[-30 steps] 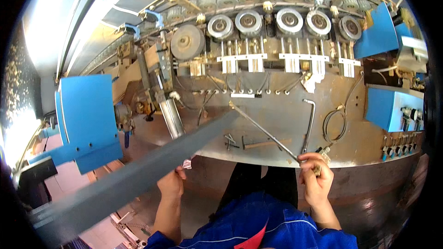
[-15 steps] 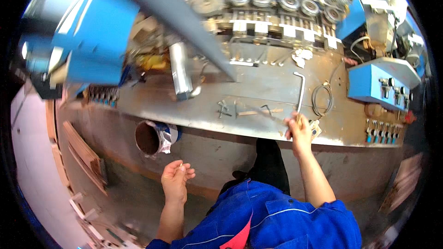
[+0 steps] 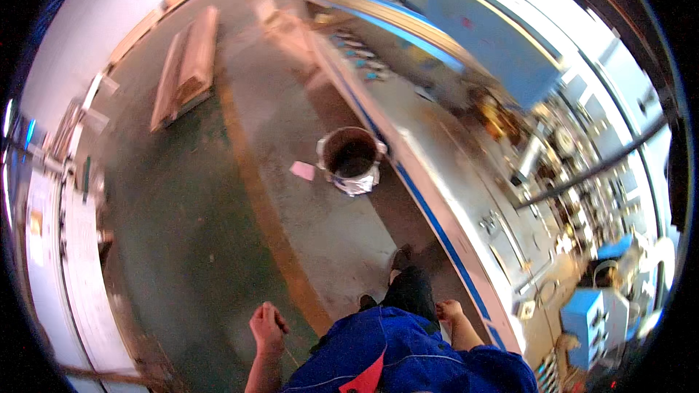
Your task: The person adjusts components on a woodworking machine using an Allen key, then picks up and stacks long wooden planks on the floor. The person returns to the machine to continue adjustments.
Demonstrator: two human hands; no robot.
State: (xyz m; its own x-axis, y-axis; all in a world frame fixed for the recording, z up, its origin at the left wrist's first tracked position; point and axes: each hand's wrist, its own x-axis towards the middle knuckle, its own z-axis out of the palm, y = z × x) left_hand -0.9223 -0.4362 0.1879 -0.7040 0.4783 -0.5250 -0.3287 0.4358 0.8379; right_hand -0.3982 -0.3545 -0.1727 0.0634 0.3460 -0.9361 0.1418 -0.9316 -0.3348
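Note:
My left hand [image 3: 268, 325] is held low in front of me, out over the floor, its fingers and thumb drawn together. Whatever may be in that pinch is too small to make out. My right hand [image 3: 453, 311] hangs beside the long edge of the machine bench [image 3: 445, 236], apart from the tools. Its fingers are curled in, so the inside of the grip is hidden. Ahead on the floor stands a round bucket [image 3: 355, 184] with a crumpled silvery lining, close against the bench. A pink scrap [image 3: 302, 170] lies next to it.
Beyond the bucket, long wooden boards [image 3: 191, 65] lie on the floor. On the bench are a bent metal wrench [image 3: 535, 276], a coiled cable [image 3: 547, 292] and a blue control box [image 3: 582, 316]. Blue machine housing [image 3: 502, 36] rises behind. White panels [image 3: 76, 262] stand at the left.
My view has swung left, away from the bench toward the floor and bucket. My right hand has left the bench top, where it was beside the bent wrench, and dropped near my side.

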